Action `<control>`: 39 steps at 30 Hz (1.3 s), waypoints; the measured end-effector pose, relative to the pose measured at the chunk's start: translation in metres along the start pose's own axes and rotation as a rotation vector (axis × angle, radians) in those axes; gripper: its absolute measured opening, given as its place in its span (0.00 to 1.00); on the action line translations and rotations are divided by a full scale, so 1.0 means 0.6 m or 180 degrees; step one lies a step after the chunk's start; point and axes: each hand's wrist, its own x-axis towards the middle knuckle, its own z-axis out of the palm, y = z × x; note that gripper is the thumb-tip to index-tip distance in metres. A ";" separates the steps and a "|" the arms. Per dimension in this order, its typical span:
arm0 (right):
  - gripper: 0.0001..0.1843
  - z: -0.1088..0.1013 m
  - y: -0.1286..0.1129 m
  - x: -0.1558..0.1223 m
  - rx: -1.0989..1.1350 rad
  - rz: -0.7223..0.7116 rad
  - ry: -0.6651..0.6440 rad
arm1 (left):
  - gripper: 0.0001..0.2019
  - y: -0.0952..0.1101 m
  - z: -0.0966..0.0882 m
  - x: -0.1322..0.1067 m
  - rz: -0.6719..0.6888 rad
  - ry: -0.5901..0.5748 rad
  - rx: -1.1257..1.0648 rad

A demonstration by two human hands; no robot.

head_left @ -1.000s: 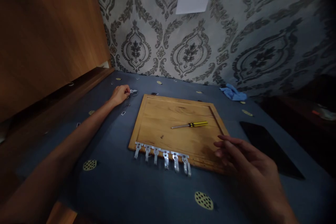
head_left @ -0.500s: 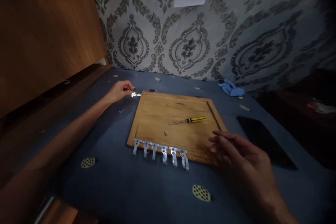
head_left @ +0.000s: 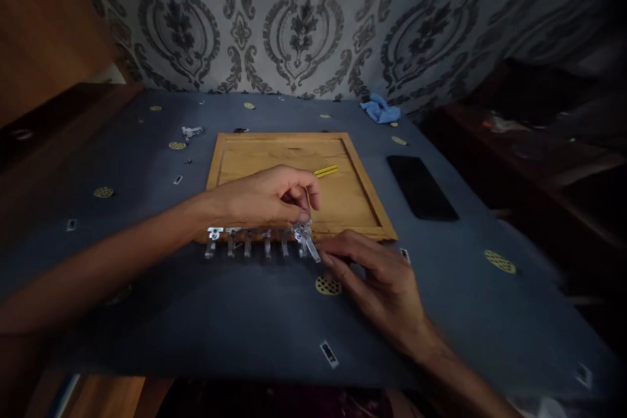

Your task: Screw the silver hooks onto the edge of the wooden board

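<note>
A wooden framed panel [head_left: 281, 147] lies on the blue cloth. Along its near edge sits a row of metal hinges [head_left: 247, 245], their arms pointing toward me. My left hand [head_left: 274, 196] reaches across the panel with curled fingers, pinching the top of a metal hinge [head_left: 306, 240] at the right end of the row. The thumb and fingers of my right hand [head_left: 379, 277] close at the tip of that same hinge's arm. Behind my left hand, only the yellow handle of a screwdriver [head_left: 327, 171] shows; its shaft is hidden.
Loose metal hinges [head_left: 191, 132] lie on the cloth at the back left. A black flat slab [head_left: 421, 186] rests right of the panel, and a crumpled blue cloth [head_left: 379, 108] lies near the patterned wall. A wooden cabinet [head_left: 44, 19] stands at the left.
My left hand has come from the panel's far left corner to its near edge with a hinge. My right hand has moved left and closed by the row. The view has shifted.
</note>
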 end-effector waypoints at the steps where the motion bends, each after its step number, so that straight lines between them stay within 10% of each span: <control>1: 0.08 -0.002 0.000 -0.008 0.0035 0.0075 0.0006 | 0.07 0.001 0.005 0.005 -0.0047 -0.0091 -0.0058; 7: 0.08 0.000 0.004 -0.046 0.0678 0.0709 -0.0140 | 0.05 -0.010 0.031 0.031 -0.0015 -0.0412 0.0139; 14: 0.14 0.013 0.021 -0.050 0.1106 0.1724 0.0125 | 0.07 -0.028 0.039 0.014 0.0267 0.0827 0.1713; 24: 0.14 0.015 0.035 -0.030 0.1322 0.1935 -0.0206 | 0.27 -0.041 0.076 -0.024 -0.0133 0.0524 0.1773; 39: 0.17 0.007 0.041 -0.017 0.1219 0.1910 -0.0696 | 0.25 -0.040 0.101 -0.019 -0.0167 0.0849 0.1881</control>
